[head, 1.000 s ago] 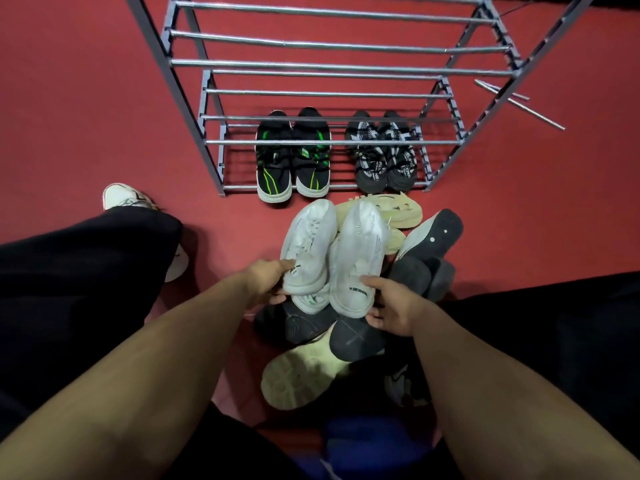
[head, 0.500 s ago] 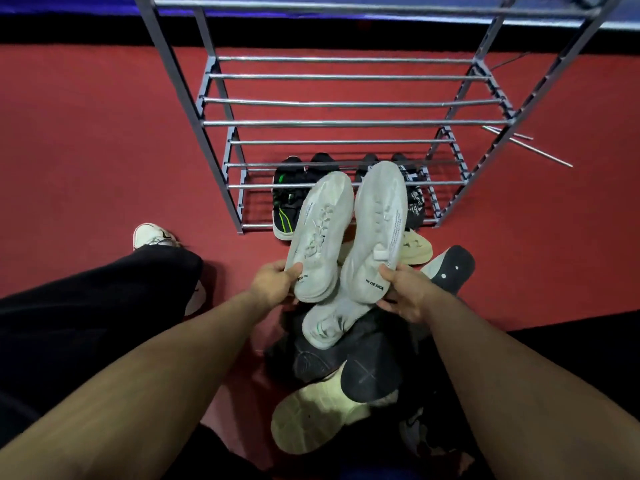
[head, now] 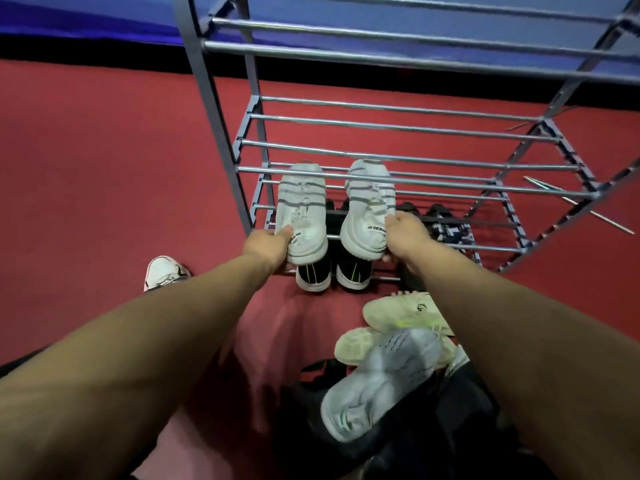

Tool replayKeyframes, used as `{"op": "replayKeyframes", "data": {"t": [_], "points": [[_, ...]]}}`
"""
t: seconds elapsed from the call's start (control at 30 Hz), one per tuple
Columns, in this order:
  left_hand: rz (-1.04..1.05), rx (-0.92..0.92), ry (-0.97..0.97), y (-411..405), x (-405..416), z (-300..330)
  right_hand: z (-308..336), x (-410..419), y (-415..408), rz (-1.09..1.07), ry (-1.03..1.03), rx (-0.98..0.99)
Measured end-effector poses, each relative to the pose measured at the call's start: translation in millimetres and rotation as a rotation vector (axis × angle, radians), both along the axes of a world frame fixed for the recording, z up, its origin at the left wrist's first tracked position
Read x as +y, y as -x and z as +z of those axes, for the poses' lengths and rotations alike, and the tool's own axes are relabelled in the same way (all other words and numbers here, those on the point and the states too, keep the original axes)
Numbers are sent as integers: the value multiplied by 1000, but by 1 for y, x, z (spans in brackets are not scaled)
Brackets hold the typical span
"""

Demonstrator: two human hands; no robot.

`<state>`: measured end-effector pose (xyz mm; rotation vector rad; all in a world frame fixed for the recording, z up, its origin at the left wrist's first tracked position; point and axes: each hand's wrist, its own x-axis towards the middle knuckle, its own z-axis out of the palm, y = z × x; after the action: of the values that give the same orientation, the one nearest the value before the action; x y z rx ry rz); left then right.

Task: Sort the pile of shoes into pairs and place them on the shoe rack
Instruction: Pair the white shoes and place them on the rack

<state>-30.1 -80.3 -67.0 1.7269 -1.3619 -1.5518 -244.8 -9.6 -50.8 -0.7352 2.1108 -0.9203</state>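
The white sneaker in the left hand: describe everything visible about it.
The white sneaker has a chunky pale sole, white laces and small dark lettering on its heel side. Shadow stripes from the rack bars cross its upper. It is upright, toe pointing away, its toe passing under a bar of the shoe rack. The left hand grips its heel; its twin sits alongside, apart.

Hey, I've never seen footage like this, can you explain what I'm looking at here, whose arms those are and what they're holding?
This is one wide-angle view from a camera worn on a person's head, looking down at their own bare arms. The left hand and right hand each grip the heel of a white sneaker, the left white sneaker and the right white sneaker, pushing them toes first onto a metal shoe rack. Below sit black shoes with green stripes. On the red floor a pile of unsorted shoes waits.
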Motion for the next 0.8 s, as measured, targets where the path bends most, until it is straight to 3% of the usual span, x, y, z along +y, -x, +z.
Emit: {"op": "replayKeyframes", "data": {"t": [0.33, 0.43, 0.6, 0.7, 0.8], "points": [[-144, -231, 114, 14, -69, -30, -30, -72, -7, 148, -138, 150], [-214, -315, 121, 11, -78, -35, -33, -74, -4, 155, -144, 110], [-182, -644, 314, 12, -44, -14, -29, -56, 0, 233, -150, 166], [-37, -521, 408, 13, 12, -6, -25, -27, -4, 195, -139, 257], [-206, -465, 423, 19, 72, -22, -30, 14, -11, 295, -230, 304]]}}
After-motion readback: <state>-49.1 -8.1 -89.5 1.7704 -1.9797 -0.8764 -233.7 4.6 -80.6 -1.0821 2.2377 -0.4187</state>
